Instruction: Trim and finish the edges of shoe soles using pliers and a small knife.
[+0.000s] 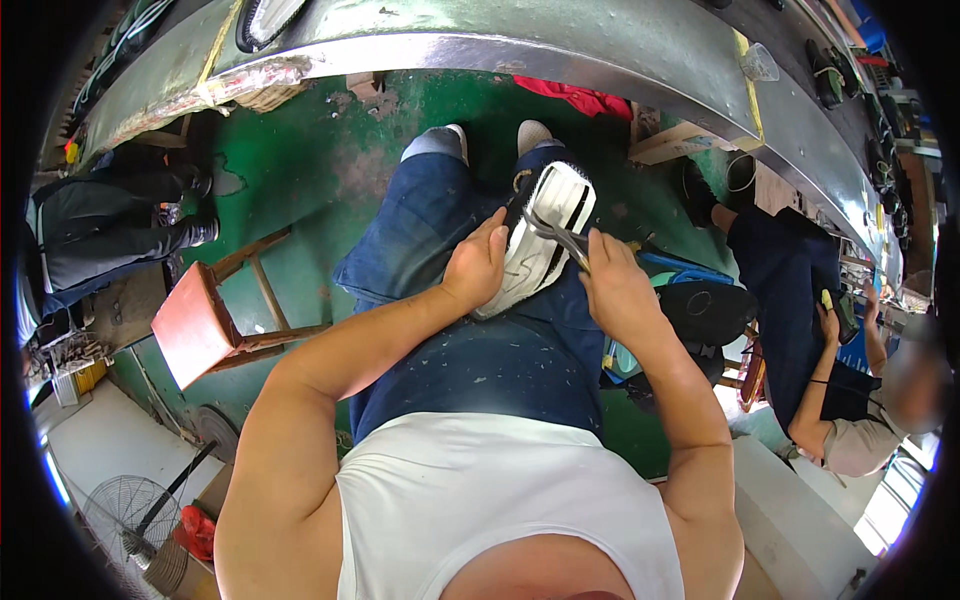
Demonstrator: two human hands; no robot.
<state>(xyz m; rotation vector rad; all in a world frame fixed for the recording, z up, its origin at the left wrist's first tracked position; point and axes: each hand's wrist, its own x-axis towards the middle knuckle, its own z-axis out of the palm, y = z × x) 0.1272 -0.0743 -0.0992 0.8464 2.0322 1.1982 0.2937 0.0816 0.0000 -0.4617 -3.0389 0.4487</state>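
A shoe (568, 192) rests across my lap with its pale underside turned up. It looks unfinished: the rim is whitish and dark lengthwise bands run along the bottom. My left hand (477, 262) is closed around its left side, steadying it. In my right hand (618, 287) are metal pincers (566, 238), gripped by the handles. Their jaws lie over the middle of the underside, near the left edge; whether they pinch any material I cannot make out. Blue work clothing (470, 365) covers my lap under the shoe.
A long metal-topped bench (480, 50) curves across the far side. A red-seated stool (195, 325) stands left, a fan (130, 520) at lower left. Black bags or cushions (705, 310) sit close to my right. Co-workers sit right (785, 270) and left (110, 225).
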